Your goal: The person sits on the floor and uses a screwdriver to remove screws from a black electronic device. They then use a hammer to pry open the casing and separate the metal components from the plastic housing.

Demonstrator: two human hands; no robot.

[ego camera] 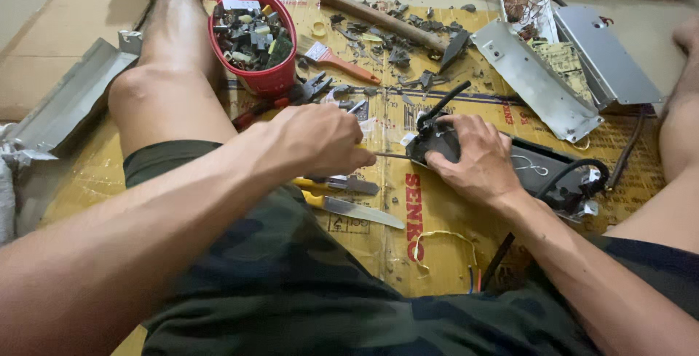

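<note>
Black device [524,163] lying right of frame centre on yellow printed cardboard [437,232], long axis running from centre toward lower right, cable end pointing right. Right hand [477,159] pressing down on its left end, fingers spread wide. Left hand [317,137] closing tightly around a screwdriver [389,155], thin shaft lying level, tip pointing right into the device. Yellow-handled snips [342,196] resting just below. Red bucket [266,79] of scrap standing upper left.

Your left hand [314,140] is closed in a fist, knuckles up, forearm crossing from lower left. Your right hand [473,158] lies palm down, fingers spread and pressing, forearm entering from lower right.
</note>
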